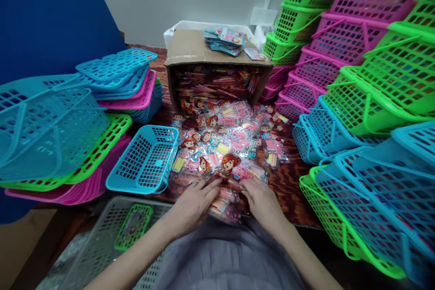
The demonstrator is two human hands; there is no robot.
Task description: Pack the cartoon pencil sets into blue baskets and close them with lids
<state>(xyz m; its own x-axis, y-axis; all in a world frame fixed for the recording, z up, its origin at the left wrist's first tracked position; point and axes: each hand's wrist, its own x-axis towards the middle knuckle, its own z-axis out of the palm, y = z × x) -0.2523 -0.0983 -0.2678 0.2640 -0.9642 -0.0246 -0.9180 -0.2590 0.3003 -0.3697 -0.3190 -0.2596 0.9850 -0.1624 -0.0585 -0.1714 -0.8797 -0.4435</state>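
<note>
Small clear plastic packets (231,136) lie in a loose heap on the dark wood-patterned table, with cartoon-girl heads and pink and yellow pieces inside. At the near edge of the heap is my left hand (195,204), its fingers stretched out over some packets (222,206) close to my body. Opposite it, my right hand (263,201) reaches in from the right. Its thumb is apart from the fingers, and the fingertips touch the heap's edge. No packet is visibly gripped in either hand, though the undersides of the fingers are hidden.
Behind the heap, a cardboard box (190,47) opens toward me, full of packets, with flat packs (224,41) on top. A blue basket (142,158) stands left of the heap. Stacked baskets rise on both sides, tallest at right (346,36). A grey crate (98,240) sits below.
</note>
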